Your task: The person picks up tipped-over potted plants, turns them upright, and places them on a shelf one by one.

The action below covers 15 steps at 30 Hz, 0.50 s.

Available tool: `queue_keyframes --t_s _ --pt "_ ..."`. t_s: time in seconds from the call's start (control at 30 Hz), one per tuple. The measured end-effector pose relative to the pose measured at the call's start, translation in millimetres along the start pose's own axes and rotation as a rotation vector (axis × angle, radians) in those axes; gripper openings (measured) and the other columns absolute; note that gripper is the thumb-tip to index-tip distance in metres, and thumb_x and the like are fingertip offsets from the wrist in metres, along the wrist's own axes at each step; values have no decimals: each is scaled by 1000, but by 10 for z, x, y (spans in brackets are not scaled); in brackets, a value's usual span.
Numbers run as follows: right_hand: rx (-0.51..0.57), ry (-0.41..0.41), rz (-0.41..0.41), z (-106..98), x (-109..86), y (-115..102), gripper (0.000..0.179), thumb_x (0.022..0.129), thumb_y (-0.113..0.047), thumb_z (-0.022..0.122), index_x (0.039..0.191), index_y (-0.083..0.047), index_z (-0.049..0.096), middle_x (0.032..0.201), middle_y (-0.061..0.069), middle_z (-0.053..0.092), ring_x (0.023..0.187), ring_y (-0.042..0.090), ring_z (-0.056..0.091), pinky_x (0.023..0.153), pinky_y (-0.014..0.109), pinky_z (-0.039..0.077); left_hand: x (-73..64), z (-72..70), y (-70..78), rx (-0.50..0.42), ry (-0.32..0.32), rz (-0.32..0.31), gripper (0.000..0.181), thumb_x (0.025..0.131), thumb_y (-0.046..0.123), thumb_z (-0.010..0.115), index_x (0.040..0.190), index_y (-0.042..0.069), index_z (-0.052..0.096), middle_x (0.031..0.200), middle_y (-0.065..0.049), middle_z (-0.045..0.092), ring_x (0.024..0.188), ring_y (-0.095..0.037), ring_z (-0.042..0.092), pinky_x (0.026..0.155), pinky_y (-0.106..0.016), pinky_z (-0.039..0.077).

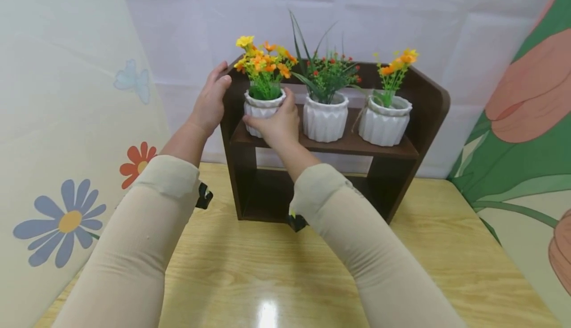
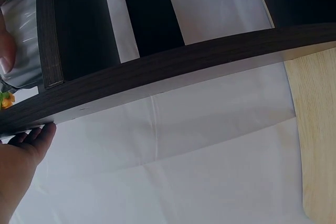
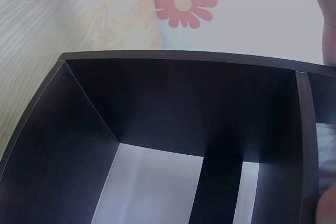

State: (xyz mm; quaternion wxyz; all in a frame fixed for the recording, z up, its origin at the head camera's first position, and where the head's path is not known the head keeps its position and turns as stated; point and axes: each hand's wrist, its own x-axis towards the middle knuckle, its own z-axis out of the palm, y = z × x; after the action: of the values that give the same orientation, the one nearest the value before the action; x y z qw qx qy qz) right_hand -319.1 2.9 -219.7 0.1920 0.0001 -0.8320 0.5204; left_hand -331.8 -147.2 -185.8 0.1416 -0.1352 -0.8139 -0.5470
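My right hand point(image 1: 282, 122) grips a white ribbed flower pot point(image 1: 260, 107) with yellow and orange artificial flowers point(image 1: 263, 63), thumb at its front and fingers round its right side. This pot stands at the left end of the upper level of a dark brown wooden shelf point(image 1: 232, 169). Against the outside of the shelf's left panel rests my left hand point(image 1: 210, 100), near the top edge. From the left wrist, its fingertips point(image 2: 46, 134) touch that panel, and part of the pot point(image 2: 26, 40) shows inside. The right wrist view mostly takes in the lower compartment point(image 3: 184, 103).
In the middle of the upper level is a white pot point(image 1: 325, 120) with red-berried greenery. A third white pot point(image 1: 384, 125), with orange flowers and a string, sits to its right. The shelf stands on a light wooden table point(image 1: 232, 268), before a white cloth point(image 1: 294, 1).
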Motion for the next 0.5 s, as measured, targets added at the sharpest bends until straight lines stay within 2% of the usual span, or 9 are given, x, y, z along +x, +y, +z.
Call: queue_keyframes --t_s 0.2,0.3,0.4,0.5 --pt "7 -59 38 -46 -20 25 119 70 -42 86 157 -23 7 156 12 32 141 29 36 114 45 35 16 18 -25 6 -20 -16 58 103 42 23 158 26 14 165 1 18 152 -19 13 124 -43 11" --pt "44 -119 46 -106 -64 31 122 73 -45 84 158 -22 0 162 12 23 147 28 29 117 44 31 10 -3 -43 -4 -24 -26 58 103 42 23 158 27 13 165 0 17 152 -20 14 123 -44 12" --pt "50 -195 39 -248 -158 40 115 77 -50 78 159 -20 2 164 9 18 150 25 23 119 43 27 8 -40 -53 -6 -32 -46 58 103 44 22 158 29 12 165 0 15 152 -20 14 124 -45 11" --pt "39 -287 -18 -480 -295 103 97 86 -53 68 158 -18 13 164 6 21 150 23 23 119 43 27 10 -105 -58 -1 -53 -59 59 103 43 22 159 27 9 166 -1 9 153 -21 8 124 -46 7"
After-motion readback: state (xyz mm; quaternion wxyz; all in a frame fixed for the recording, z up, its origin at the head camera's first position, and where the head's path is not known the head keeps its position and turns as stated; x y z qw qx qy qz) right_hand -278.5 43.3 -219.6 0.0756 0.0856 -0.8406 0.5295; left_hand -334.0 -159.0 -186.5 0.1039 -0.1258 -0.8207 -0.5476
